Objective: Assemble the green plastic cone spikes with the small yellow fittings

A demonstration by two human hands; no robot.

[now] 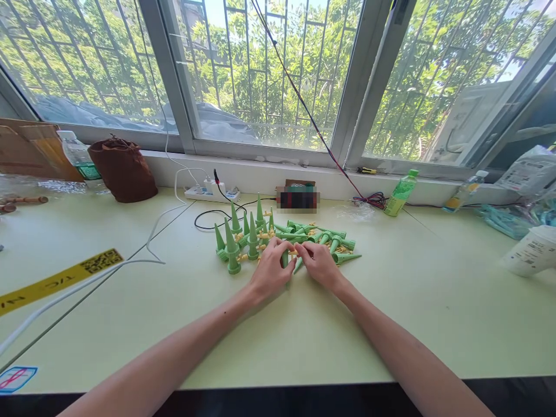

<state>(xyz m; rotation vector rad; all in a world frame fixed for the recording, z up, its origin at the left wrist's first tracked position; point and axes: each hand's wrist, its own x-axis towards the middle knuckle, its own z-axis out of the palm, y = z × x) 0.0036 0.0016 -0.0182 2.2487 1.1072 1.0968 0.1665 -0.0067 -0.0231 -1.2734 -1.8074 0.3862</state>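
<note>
My left hand is wrapped round a green cone-shaped piece, held over the table near its middle. My right hand is beside it, thumb and finger pinched on a small yellow part at the cone's side. Several green cones with yellow side parts stand upright to the left, among them one large cone. Behind and to the right of my hands, more green cones lie on their sides in a loose pile with yellow parts among them.
On the pale green table, a power strip with cables and a dark device stand behind the cones. A green bottle and white cup are right. A brown pouch and white cable are left.
</note>
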